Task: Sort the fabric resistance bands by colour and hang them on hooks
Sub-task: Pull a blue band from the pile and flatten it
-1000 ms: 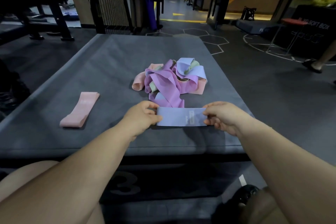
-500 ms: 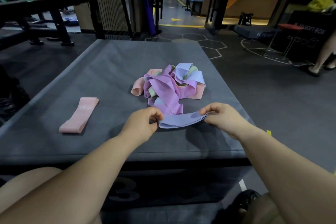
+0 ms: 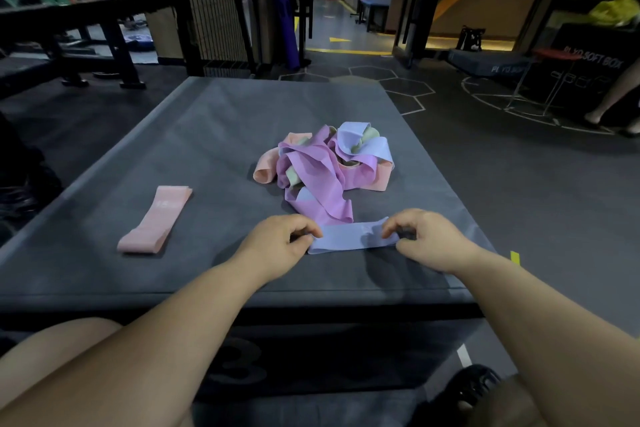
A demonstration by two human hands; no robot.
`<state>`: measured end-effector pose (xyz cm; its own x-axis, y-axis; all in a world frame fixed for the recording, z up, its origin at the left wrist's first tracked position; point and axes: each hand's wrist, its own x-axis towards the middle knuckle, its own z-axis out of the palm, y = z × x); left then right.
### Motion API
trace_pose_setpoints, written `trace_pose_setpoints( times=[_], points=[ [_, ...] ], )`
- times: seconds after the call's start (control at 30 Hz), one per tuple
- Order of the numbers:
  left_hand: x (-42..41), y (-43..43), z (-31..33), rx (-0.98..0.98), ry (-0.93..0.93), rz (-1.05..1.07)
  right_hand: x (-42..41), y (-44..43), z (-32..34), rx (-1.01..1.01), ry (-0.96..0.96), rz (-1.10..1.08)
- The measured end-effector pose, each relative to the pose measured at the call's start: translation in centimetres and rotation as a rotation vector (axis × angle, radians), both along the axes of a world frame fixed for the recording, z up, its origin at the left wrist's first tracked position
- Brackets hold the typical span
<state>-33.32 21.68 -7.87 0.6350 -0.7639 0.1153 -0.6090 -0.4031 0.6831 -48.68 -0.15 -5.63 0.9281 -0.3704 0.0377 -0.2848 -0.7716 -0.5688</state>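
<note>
Both hands pinch the blue band [image 3: 349,239] by its ends: my left hand [image 3: 277,243] grips the left end between thumb and curled fingers, and my right hand [image 3: 426,239] does the same at the right end. Half a second ago the band sagged in a curve between my fingers. Now it is pulled straight and lies flat on the grey mat [image 3: 207,135], near the front edge and just in front of the tangled pile [image 3: 322,163] of purple, blue, pink and green bands. The pile itself has not moved, and neither has the pink band [image 3: 156,218] lying flat by itself well off to the left. I judge that blue now has its own starting spot, apart from pink, so sorting is barely begun. No hooks are in view.
</note>
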Motion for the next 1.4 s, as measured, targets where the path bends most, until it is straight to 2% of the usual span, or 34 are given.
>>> trace_pose_setpoints(
  times=[0.13, 0.23, 0.43, 0.57, 0.73, 1.4],
  points=[
    [0.2, -0.2, -0.2, -0.068, -0.252, 0.036, 0.3, -0.1, -0.5, -0.115, -0.083, 0.070],
    [0.3, -0.3, -0.4, -0.029, -0.298, 0.034, 0.5, 0.2, -0.9, -0.217, -0.078, 0.099],
    [-0.3, -0.5, -0.6, 0.260, -0.292, -0.069, 1.0, 1.3, -1.8, -0.406, 0.258, 0.106],
    [-0.3, -0.4, -0.8, 0.350, -0.326, -0.082, 0.7, 2.1, -1.9, -0.456, 0.399, 0.088],
    [-0.3, -0.3, -0.9, 0.406, -0.364, -0.078, 0.7, 2.4, -2.0, -0.481, 0.433, 0.074],
    [-0.5, -0.3, -1.1, 0.473, -0.317, -0.063, 0.7, 2.0, -2.7, -0.451, 0.442, 0.081]
  ],
)
